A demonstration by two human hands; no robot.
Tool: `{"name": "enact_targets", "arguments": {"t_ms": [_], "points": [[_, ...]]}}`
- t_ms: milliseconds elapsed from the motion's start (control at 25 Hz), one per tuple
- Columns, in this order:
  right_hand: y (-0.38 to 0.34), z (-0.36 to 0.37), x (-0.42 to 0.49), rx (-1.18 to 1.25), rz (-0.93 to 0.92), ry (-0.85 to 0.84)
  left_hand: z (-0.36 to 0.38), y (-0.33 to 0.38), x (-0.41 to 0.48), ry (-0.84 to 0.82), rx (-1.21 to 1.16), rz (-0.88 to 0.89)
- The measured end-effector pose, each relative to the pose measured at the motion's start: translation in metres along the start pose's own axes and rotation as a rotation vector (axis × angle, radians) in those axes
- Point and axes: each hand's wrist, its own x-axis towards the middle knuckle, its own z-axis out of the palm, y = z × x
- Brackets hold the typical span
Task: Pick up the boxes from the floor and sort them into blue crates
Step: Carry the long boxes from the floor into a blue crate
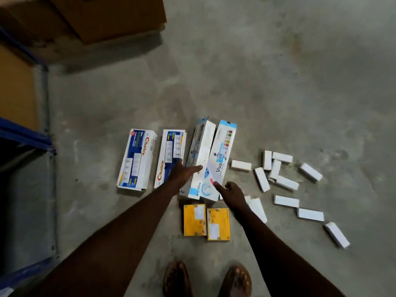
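Two white-and-blue Choice boxes (137, 159) (169, 155) lie side by side on the concrete floor. Right of them lie two long Viva boxes (201, 151) (222, 155), one leaning on the other. My left hand (182, 171) is spread open, fingertips touching the left Viva box. My right hand (231, 192) reaches for the near end of the right Viva box, index finger out, holding nothing. Two yellow boxes (194, 219) (218, 224) lie nearer me. Several small white boxes (285, 182) are scattered to the right. A blue crate (27, 136) shows at the left edge.
Brown cardboard cartons (102, 18) sit at the top left. A blue metal frame (46, 99) runs down the left side. My two sandalled feet (205, 279) stand at the bottom. Bare concrete spreads across the upper right.
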Motion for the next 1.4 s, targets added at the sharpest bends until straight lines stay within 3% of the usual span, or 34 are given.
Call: {"name": "enact_targets", "arguments": {"t_ms": [200,600,760,920,1160,1400], "points": [[0.050,0.035,0.108,0.161,0.079,0.010,0.033,-0.071,0.109,-0.021,0.010,-0.004],[0.069,0.061,0.162,0.635,0.249,-0.045,0.050,-0.111,0.148,-0.048,-0.149,-0.002],[0.063,0.056,0.168,0.668,0.154,-0.113,0.044,-0.102,0.139,-0.132,-0.224,0.052],[0.045,0.058,0.164,0.681,0.001,-0.340,0.050,-0.099,0.130,-0.129,-0.318,0.130],[0.026,0.035,0.102,0.697,-0.023,-0.236,0.040,-0.046,0.051,-0.158,-0.428,0.117],[-0.052,-0.048,-0.031,0.793,-0.150,-0.165,0.029,0.061,-0.105,-0.179,-0.407,0.206]]}}
